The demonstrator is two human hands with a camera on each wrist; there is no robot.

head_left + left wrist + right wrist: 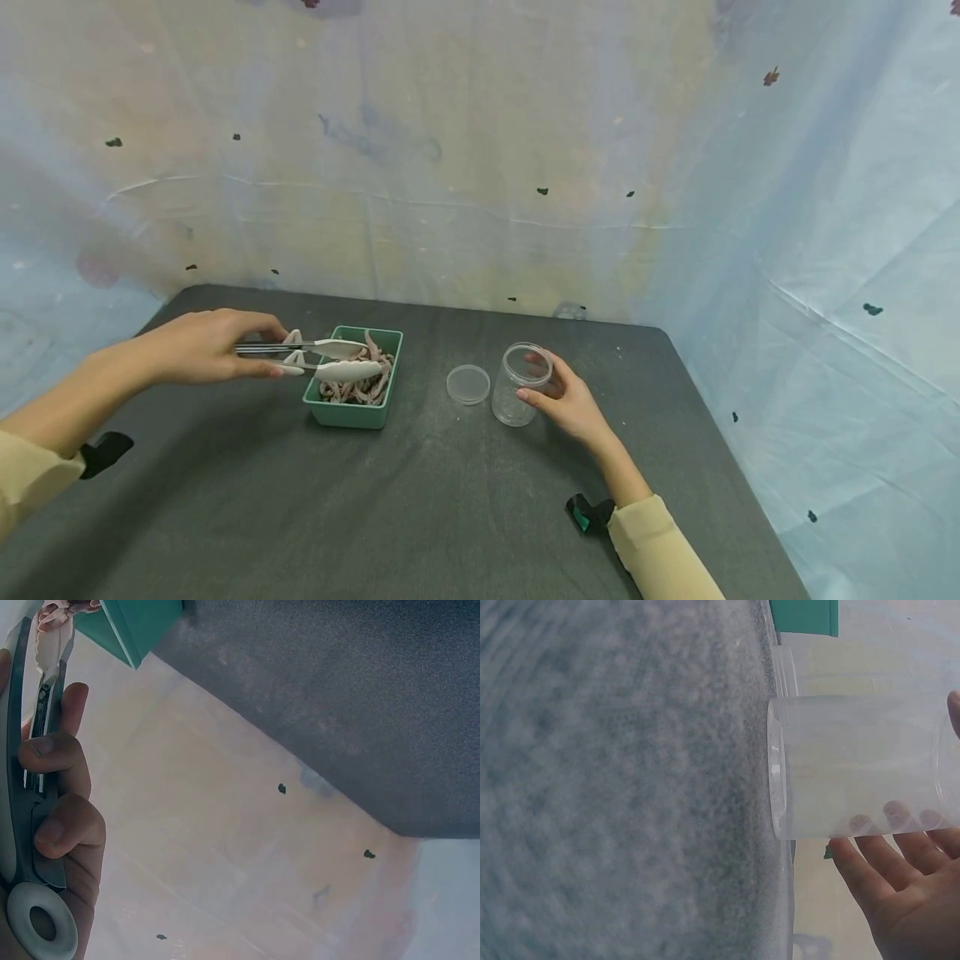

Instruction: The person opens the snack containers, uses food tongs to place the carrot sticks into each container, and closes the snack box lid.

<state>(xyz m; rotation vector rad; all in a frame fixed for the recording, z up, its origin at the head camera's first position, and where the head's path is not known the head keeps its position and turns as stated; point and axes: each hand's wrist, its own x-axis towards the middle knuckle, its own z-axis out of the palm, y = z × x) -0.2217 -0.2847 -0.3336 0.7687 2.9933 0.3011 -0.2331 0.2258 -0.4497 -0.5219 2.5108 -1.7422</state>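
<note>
My left hand [213,346] grips a pair of metal tongs [41,847] with white scalloped tips, fingers curled round the handles. Those tips are spread a little and hang over a green rectangular container [347,417]. Inside it lies a heap of pinkish-grey squid tentacles [369,392], partly hidden by the tongs. On the right, my right hand [573,404] holds a clear plastic jar [510,407] from its right side, thumb at the front and fingers behind. The jar stands upright with its mouth uncovered, and nothing shows inside it.
A round clear lid [468,385] lies flat on the dark grey table [420,517], between the container and the jar. Pale patterned sheeting [465,167] hangs behind the table's back edge and along its right side.
</note>
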